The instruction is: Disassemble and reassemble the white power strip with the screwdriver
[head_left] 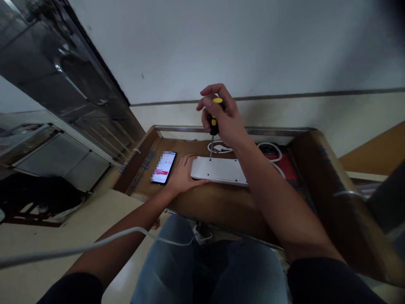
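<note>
A white power strip (221,169) lies on the brown cardboard surface, its face with several dark screw holes turned up. My left hand (183,175) grips its left end, thumb along the near edge and fingers at the far edge. In my right hand (226,118) is a black and yellow screwdriver (214,122), held nearly upright by the handle. Its tip meets a hole near the strip's far edge. My right forearm hides the strip's right end. Small screws (216,197) seem to lie on the cardboard in front.
A lit phone (163,168) lies left of my left hand. Behind the strip are a white plug (221,148) and cable, with a red item (284,166) to the right. Raised cardboard sides (344,198) bound the surface. A white cable (136,230) crosses above my left forearm.
</note>
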The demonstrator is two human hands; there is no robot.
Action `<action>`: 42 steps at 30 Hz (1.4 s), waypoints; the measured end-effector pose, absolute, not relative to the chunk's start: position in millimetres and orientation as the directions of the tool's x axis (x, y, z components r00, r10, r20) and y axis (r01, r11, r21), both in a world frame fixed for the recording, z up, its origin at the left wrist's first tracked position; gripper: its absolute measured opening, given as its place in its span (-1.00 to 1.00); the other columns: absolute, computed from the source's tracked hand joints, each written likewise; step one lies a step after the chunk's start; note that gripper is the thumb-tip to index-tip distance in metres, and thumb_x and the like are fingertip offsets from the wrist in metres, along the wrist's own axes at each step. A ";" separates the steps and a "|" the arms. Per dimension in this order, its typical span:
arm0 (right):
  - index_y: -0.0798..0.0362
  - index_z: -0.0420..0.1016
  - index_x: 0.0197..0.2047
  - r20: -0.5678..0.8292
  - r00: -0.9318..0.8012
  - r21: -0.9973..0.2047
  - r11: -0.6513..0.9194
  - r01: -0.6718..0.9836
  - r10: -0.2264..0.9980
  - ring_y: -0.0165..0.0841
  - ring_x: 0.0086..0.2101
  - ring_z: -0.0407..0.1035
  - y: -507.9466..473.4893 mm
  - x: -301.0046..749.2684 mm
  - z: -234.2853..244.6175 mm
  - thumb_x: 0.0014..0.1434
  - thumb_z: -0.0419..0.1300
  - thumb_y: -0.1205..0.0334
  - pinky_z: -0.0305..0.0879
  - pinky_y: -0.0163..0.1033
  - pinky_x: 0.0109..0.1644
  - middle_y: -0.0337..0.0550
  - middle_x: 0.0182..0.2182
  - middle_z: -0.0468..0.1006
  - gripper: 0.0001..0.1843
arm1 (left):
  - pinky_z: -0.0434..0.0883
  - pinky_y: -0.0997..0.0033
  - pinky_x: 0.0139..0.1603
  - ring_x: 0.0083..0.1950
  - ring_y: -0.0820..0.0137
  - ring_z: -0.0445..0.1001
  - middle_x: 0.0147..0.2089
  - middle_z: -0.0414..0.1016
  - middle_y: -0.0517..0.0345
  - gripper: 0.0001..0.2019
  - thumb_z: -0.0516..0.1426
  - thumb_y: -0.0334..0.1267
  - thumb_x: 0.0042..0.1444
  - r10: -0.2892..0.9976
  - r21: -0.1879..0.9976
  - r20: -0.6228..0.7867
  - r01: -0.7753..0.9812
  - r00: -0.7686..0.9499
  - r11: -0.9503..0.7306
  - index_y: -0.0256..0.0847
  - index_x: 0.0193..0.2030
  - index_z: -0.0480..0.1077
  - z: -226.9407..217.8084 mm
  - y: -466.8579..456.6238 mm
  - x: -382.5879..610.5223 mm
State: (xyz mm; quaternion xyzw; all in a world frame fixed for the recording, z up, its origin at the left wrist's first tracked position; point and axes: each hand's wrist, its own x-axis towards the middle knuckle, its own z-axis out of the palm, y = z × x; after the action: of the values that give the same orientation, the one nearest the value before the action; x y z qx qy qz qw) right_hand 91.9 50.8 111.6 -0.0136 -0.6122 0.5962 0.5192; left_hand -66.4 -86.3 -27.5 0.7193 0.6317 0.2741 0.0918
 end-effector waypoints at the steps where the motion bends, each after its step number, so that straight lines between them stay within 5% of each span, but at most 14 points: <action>1: -0.02 0.37 -0.03 0.626 -0.482 -0.739 0.267 -0.619 0.613 -0.55 -0.55 0.20 53.2 92.5 111.1 0.26 0.28 -0.21 0.09 -0.31 -0.55 -0.25 -0.26 0.48 -0.53 | 0.29 -0.18 0.56 0.51 -0.07 0.30 0.44 0.29 -0.23 -0.03 0.41 0.31 0.01 0.959 0.475 0.278 0.860 0.053 -0.185 -0.14 0.41 0.20 -27.3 -86.5 -66.5; 5: 0.10 0.50 -0.15 0.629 -0.536 -0.747 0.245 -0.618 0.563 -0.49 -0.39 0.35 57.9 94.5 109.7 0.29 0.12 -0.15 0.32 -0.31 -0.36 -0.13 -0.27 0.51 -0.56 | 0.28 -0.19 0.56 0.50 -0.08 0.30 0.44 0.29 -0.24 -0.03 0.39 0.33 0.02 0.960 0.474 0.276 0.861 0.053 -0.184 -0.15 0.41 0.20 -26.4 -86.8 -66.2; 9: 0.05 0.29 -0.22 0.609 -0.462 -0.759 0.307 -0.574 0.644 -0.49 -0.30 0.48 49.9 93.6 112.2 0.16 0.43 -0.08 0.44 -0.36 -0.25 -0.22 -0.26 0.49 -0.52 | 0.27 -0.18 0.57 0.50 -0.07 0.30 0.44 0.29 -0.23 -0.03 0.39 0.35 0.02 0.959 0.480 0.275 0.856 0.060 -0.192 -0.15 0.41 0.20 -26.8 -86.4 -66.3; 12: -0.02 0.19 -0.14 0.600 -0.436 -0.758 0.302 -0.578 0.671 -0.52 -0.43 0.44 46.0 92.7 113.8 -0.01 0.56 -0.07 0.41 -0.32 -0.40 -0.29 -0.18 0.47 -0.33 | 0.27 -0.18 0.57 0.51 -0.07 0.29 0.44 0.29 -0.23 -0.04 0.39 0.33 0.02 0.961 0.482 0.273 0.856 0.055 -0.186 -0.15 0.40 0.21 -27.0 -86.3 -66.4; 15: 0.00 0.37 0.00 0.638 -0.460 -0.730 0.294 -0.617 0.618 -0.56 -0.53 0.31 49.5 93.9 113.1 0.21 0.37 -0.14 0.21 -0.30 -0.51 -0.24 -0.15 0.48 -0.51 | 0.27 -0.18 0.57 0.51 -0.07 0.29 0.45 0.29 -0.23 -0.04 0.40 0.32 0.01 0.961 0.484 0.272 0.856 0.051 -0.183 -0.16 0.40 0.21 -26.4 -86.6 -66.0; 18: 0.11 0.52 -0.13 0.662 -0.471 -0.716 0.305 -0.628 0.583 -0.55 -0.48 0.32 53.8 96.7 112.4 0.34 0.20 -0.11 0.20 -0.31 -0.44 -0.17 -0.25 0.51 -0.59 | 0.29 -0.18 0.56 0.50 -0.07 0.30 0.43 0.30 -0.23 -0.04 0.40 0.34 0.01 0.961 0.485 0.272 0.856 0.048 -0.181 -0.15 0.40 0.21 -25.8 -86.8 -65.5; 22: 0.07 0.31 -0.32 0.615 -0.435 -0.764 0.360 -0.535 0.657 -0.53 -0.44 0.35 49.5 98.3 115.2 0.20 0.43 -0.10 0.32 -0.38 -0.35 -0.26 -0.47 0.46 -0.53 | 0.30 -0.17 0.54 0.49 -0.07 0.31 0.42 0.31 -0.22 -0.03 0.40 0.34 0.00 0.962 0.483 0.268 0.858 0.048 -0.177 -0.16 0.40 0.22 -25.9 -86.6 -65.5; 27: -0.02 0.20 -0.17 0.572 -0.489 -0.780 0.252 -0.572 0.659 -0.59 -0.60 0.11 46.6 95.7 117.4 0.21 0.30 -0.31 -0.04 -0.33 -0.61 -0.33 -0.36 0.38 -0.43 | 0.29 -0.16 0.56 0.50 -0.07 0.30 0.43 0.30 -0.23 -0.03 0.40 0.34 0.00 0.962 0.483 0.269 0.859 0.041 -0.172 -0.16 0.39 0.22 -25.3 -86.5 -65.5; 33: 0.10 0.43 -0.07 0.561 -0.580 -0.805 0.227 -0.548 0.591 -0.52 -0.41 0.36 57.5 97.0 111.8 0.19 0.18 -0.10 0.28 -0.33 -0.41 -0.15 -0.19 0.42 -0.56 | 0.31 -0.17 0.54 0.48 -0.06 0.32 0.43 0.30 -0.21 -0.04 0.39 0.34 0.02 0.960 0.471 0.276 0.863 0.052 -0.182 -0.14 0.40 0.21 -27.2 -86.5 -66.5; 37: 0.05 0.29 -0.19 0.582 -0.493 -0.799 0.340 -0.496 0.647 -0.54 -0.27 0.44 52.2 97.6 112.3 0.03 0.51 0.06 0.45 -0.38 -0.22 -0.21 -0.14 0.47 -0.49 | 0.29 -0.17 0.55 0.49 -0.06 0.31 0.43 0.30 -0.23 -0.03 0.38 0.36 0.02 0.954 0.467 0.293 0.861 0.063 -0.200 -0.16 0.40 0.21 -29.1 -86.3 -67.4; 39: 0.02 0.19 -0.20 0.592 -0.470 -0.781 0.323 -0.534 0.655 -0.58 -0.36 0.39 49.4 97.5 113.4 -0.05 0.57 0.07 0.45 -0.38 -0.28 -0.26 -0.12 0.47 -0.37 | 0.28 -0.17 0.56 0.49 -0.06 0.31 0.43 0.29 -0.24 -0.03 0.38 0.36 0.01 0.952 0.465 0.299 0.861 0.066 -0.206 -0.17 0.40 0.21 -29.1 -86.2 -67.4; 42: 0.00 0.29 -0.04 0.614 -0.537 -0.764 0.265 -0.588 0.579 -0.59 -0.49 0.29 50.0 98.4 113.8 0.15 0.43 -0.07 0.29 -0.36 -0.44 -0.27 -0.18 0.48 -0.48 | 0.29 -0.17 0.55 0.48 -0.06 0.31 0.42 0.30 -0.24 -0.03 0.39 0.35 0.01 0.955 0.470 0.290 0.861 0.055 -0.193 -0.17 0.39 0.22 -27.9 -86.3 -66.7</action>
State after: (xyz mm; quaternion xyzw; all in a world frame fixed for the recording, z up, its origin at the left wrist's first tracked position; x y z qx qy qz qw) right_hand 98.4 50.0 113.8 0.0038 -0.6332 0.6062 0.4813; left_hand -66.7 -86.3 -27.9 0.7214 0.6296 0.2756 0.0853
